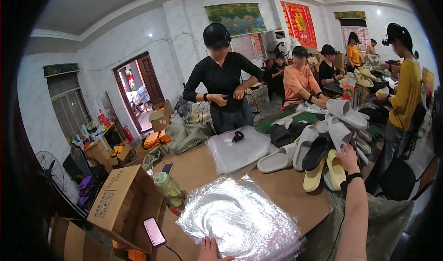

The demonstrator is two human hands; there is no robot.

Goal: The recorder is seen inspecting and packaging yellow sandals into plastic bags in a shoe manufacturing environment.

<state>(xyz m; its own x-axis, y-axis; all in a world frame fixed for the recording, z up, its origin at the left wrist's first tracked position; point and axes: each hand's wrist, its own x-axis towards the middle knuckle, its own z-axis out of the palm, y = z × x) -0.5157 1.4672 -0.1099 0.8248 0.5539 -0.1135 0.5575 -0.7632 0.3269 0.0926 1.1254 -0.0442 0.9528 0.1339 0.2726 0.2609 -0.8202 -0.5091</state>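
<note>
The left hand point(213, 250) lies on shiny plastic point(240, 215); the right hand point(349, 158) touches, perhaps grips, a grey slipper point(339, 133).

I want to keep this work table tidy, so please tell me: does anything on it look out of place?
Mildly, yes: a small black object lies alone on the clear plastic bags, unlike them in kind. The slippers are heaped at mixed angles, colours jumbled together. I see no spill.

Setting: workshop. Evidence: slippers point(318, 151) heaped on a tabletop point(300, 205), stacked plastic bags point(235, 210) on same surface, cartons point(110, 194) at left, several people point(297, 81) behind, some with hands among goods.
</note>
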